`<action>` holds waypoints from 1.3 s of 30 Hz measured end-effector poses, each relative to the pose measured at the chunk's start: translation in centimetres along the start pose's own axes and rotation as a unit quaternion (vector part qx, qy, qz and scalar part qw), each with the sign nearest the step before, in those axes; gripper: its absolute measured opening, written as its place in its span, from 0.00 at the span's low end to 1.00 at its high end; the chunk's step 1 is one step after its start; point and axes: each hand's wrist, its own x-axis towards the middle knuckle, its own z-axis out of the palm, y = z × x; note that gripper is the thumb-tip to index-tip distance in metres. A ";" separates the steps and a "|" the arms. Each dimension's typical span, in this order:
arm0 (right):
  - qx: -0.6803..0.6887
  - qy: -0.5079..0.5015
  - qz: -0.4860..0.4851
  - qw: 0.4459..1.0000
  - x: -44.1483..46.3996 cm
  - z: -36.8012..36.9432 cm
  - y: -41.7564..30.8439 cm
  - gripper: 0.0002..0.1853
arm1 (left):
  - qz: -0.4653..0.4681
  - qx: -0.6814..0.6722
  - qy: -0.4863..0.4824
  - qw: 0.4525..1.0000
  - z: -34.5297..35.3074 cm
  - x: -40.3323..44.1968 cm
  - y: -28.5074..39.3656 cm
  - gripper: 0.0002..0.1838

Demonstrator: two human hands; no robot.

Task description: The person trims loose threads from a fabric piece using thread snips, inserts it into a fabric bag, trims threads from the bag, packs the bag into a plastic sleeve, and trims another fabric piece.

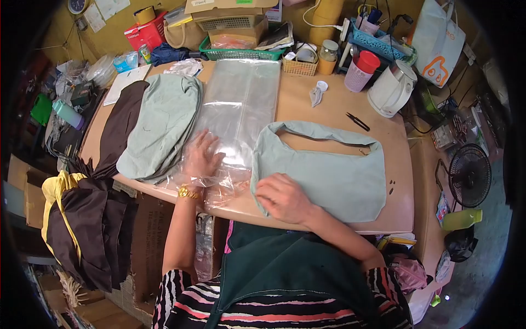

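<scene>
Head view: A pale green bag lies flat on the table, strap on its far side. The right hand is at the bag's left edge with fingers curled; whether they grip fabric cannot be told. The left hand, fingers apart, is left of the bag at the clear plastic; whether inside or beneath the film is unclear. Farther left of the bag lies a green fabric stack; black snips lie beyond its strap.
</scene>
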 end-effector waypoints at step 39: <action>-0.211 -0.066 0.127 0.967 12.5 15.0 5.9 0.38 | -0.258 -0.166 0.157 0.939 0.1 -5.0 1.2 0.25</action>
